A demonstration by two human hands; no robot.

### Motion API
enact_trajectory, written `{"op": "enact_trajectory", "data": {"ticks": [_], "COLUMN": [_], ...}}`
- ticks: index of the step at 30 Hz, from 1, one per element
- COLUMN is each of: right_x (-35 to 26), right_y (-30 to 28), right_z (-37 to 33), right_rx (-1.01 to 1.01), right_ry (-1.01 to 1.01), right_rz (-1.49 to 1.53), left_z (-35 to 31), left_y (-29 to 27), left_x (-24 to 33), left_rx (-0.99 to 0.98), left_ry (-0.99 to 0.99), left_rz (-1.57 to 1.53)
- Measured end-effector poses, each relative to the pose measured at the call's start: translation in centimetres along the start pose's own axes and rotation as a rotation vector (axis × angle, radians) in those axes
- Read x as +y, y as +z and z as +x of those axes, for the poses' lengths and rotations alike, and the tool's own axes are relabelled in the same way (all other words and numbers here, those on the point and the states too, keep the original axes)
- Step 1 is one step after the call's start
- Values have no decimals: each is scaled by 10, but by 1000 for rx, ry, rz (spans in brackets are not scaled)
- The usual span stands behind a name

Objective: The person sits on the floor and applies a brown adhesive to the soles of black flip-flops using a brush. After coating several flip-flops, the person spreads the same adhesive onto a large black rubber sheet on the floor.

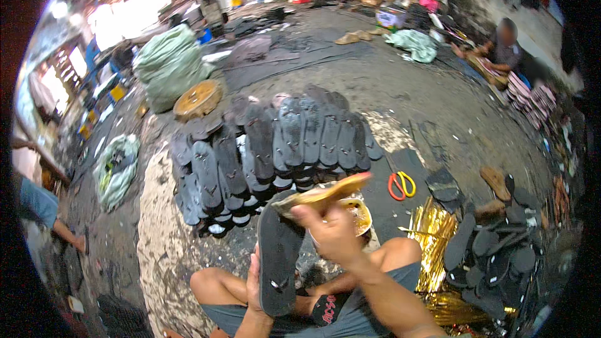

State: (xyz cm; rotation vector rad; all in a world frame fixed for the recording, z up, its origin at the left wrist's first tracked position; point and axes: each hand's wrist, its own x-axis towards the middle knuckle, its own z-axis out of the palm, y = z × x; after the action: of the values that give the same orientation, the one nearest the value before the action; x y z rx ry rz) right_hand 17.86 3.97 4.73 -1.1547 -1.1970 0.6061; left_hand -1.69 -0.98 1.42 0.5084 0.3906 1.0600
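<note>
Upright before me, a dark grey flip-flop sole is gripped along its left edge by my left hand. It has small holes near its lower end. My right hand is closed round a flat brush with a yellow and orange handle, smeared by motion. The brush's darker end meets the top of the sole. Behind my right hand stands a yellow-rimmed bowl of amber liquid, partly hidden. Beyond it lie overlapping rows of dark soles.
Scissors with red and yellow handles lie right of the bowl. Gold strips and a heap of dark sole pieces are at my right. A green sack and a round wooden block stand farther back. Other people sit nearby.
</note>
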Motion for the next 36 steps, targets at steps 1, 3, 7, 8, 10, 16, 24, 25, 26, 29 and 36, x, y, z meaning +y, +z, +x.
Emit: {"op": "enact_trajectory", "data": {"ticks": [1, 3, 7, 8, 10, 16, 24, 25, 26, 29, 36], "right_x": [-2, -11, -22, -21, -17, -34, -11, -7, -3, 1, -7], "right_y": [14, 23, 8, 2, -13, -11, -20, -18, -12, 7, 13], "right_z": [-10, -46, -59, -46, -1, 8, 23, 28, 28, 0, -133], "right_rx": [-32, -93, -270, -266, -151, 87, -42, -115, -144, -253, -371], "right_ry": [-154, -149, -81, -6, 64, 39, -115, -252, -392, -409, 124], "right_rz": [-165, 44, 199, 77, 25, 95, 25, -112, -263, -127, 150], "left_z": [4, 6, -3, -6, -12, -29, -26, -24, -18, -2, 28], "left_y": [5, 10, 6, 6, 5, -7, 2, 7, 11, 18, -15], "left_x": [-5, -9, -9, -11, -13, -8, -17, -17, -16, -9, 16], "left_rx": [41, 55, 138, 109, 90, 107, 433, 335, 339, 316, 242], "left_ry": [8, 55, 95, 20, -3, 5, 1, 20, 24, 108, 142], "left_rz": [-69, -144, 123, 189, 266, 114, -69, -103, -93, -189, -204]}}
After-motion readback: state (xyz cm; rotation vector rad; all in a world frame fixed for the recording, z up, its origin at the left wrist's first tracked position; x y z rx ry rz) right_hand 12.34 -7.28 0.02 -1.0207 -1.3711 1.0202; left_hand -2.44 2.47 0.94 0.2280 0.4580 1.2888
